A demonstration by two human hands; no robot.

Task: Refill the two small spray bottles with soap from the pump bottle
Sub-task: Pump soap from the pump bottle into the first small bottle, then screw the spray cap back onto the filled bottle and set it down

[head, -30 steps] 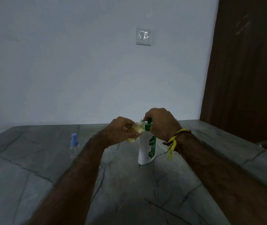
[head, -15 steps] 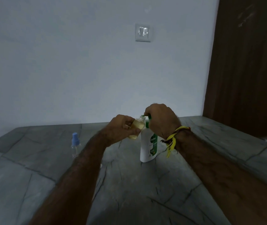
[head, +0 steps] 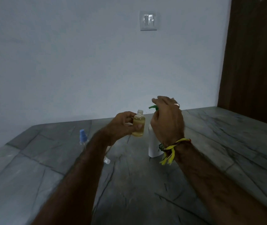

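my left hand (head: 123, 125) grips the uncapped spray bottle (head: 139, 125) at frame centre, upright, its long axis vertical, amber soap near the shoulder. just right of it my right hand (head: 166, 120) hovers with loosely bent fingers over the pump bottle (head: 153, 148), holding nothing i can see; the green spout (head: 153, 107) points left, toward the open neck and slightly above it. the second spray bottle (head: 82, 138), blue cap on, stands at left of centre on the stone counter (head: 218, 159), nearer my left arm. a small white cap (head: 107, 160) lies by that forearm.
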